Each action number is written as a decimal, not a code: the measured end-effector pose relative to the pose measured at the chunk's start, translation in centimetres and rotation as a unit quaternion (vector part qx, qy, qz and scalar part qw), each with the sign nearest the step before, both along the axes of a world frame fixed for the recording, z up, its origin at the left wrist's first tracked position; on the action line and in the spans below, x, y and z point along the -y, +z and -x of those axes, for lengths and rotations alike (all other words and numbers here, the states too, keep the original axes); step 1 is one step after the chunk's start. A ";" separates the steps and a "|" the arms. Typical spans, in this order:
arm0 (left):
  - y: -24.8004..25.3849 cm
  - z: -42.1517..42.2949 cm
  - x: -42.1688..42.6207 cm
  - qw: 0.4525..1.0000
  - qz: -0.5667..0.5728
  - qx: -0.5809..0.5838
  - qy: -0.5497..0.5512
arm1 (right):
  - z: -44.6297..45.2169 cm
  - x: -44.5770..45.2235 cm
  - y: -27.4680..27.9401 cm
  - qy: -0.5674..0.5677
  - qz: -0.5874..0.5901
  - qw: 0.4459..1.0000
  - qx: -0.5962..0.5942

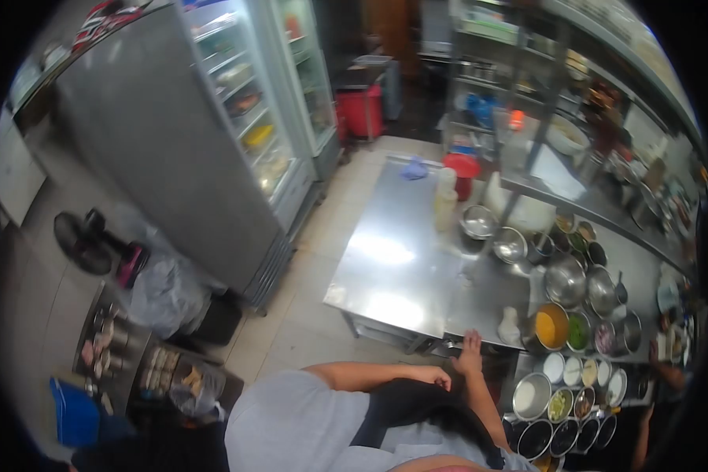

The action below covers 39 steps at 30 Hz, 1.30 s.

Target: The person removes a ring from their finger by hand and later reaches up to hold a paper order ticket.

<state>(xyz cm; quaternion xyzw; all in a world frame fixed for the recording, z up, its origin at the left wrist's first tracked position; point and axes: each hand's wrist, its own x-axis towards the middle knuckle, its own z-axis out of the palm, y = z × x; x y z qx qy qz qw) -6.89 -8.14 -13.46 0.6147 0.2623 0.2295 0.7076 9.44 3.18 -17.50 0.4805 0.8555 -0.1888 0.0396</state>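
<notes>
My right hand (pixel 469 355) rests at the front edge of the steel table (pixel 405 259), fingers stretched out and pointing away from me. It holds nothing that I can see. Close to it, in front of my body, is my left hand (pixel 434 377), its fingers curled downward above my black apron (pixel 405 405). Whatever those fingers may hold is hidden. A pale squeeze bottle (pixel 510 325) lies or stands on the counter to the right of my right hand.
To the right are steel bowls (pixel 565 279), a pot of orange food (pixel 551 326) and several ingredient containers (pixel 532 396). Another person's arm (pixel 669 375) reaches in there. A steel shelf (pixel 598 216) overhangs the counter. Fridges (pixel 248 102) and a fan (pixel 82 240) stand left.
</notes>
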 end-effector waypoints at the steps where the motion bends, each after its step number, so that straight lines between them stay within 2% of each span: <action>1: 0.4 0.3 0.6 1.000 0.003 0.003 0.017 | -0.1 0.0 -0.1 -0.009 -0.017 0.999 -0.028; 4: -0.4 0.3 0.5 0.998 0.040 0.028 0.030 | -0.6 0.5 -1.3 -0.016 -0.063 0.996 -0.065; 6: -1.2 0.4 0.3 0.997 -0.066 -0.047 -0.002 | -0.6 0.3 -1.1 -0.011 -0.092 0.993 -0.078; 7: -1.5 0.4 0.2 0.992 -0.102 -0.073 -0.012 | -0.6 0.3 -0.6 -0.015 -0.062 0.995 -0.075; 9: -1.5 0.4 0.6 0.999 -0.038 -0.020 0.003 | -0.3 0.2 -0.1 -0.017 -0.035 0.997 -0.072; 13: -1.7 0.5 0.4 0.994 -0.103 -0.022 0.000 | -0.5 -0.1 -0.7 -0.023 -0.051 0.995 -0.085; 19: -2.3 0.4 0.6 0.993 -0.095 -0.070 -0.004 | -0.8 -0.6 -1.4 -0.019 -0.060 0.992 -0.109; 22: -3.2 0.2 0.5 0.996 -0.067 -0.051 -0.002 | -1.0 -0.4 -1.0 -0.025 -0.048 0.994 -0.098; 26: -4.2 0.5 0.1 0.989 -0.100 -0.099 -0.043 | -0.9 -0.8 -0.5 -0.028 -0.023 0.996 -0.081; 28: -4.5 0.5 0.6 0.997 -0.015 -0.053 -0.051 | -0.9 -1.1 -0.4 -0.028 -0.013 0.996 -0.081; 29: -4.7 0.3 0.7 0.997 -0.016 -0.051 -0.056 | -1.0 -1.2 -0.4 -0.025 -0.003 0.996 -0.082; 32: -7.4 -0.3 0.5 0.991 0.063 0.057 -0.101 | -1.0 -1.6 -0.1 -0.023 0.008 0.998 -0.060; 38: -9.0 -0.7 -0.1 0.982 0.133 0.054 -0.122 | -1.2 -2.1 -0.2 -0.017 0.024 0.999 -0.042; 39: -9.2 -0.6 -0.1 0.978 0.137 0.095 -0.123 | -1.2 -2.2 -0.1 -0.015 0.029 0.999 -0.042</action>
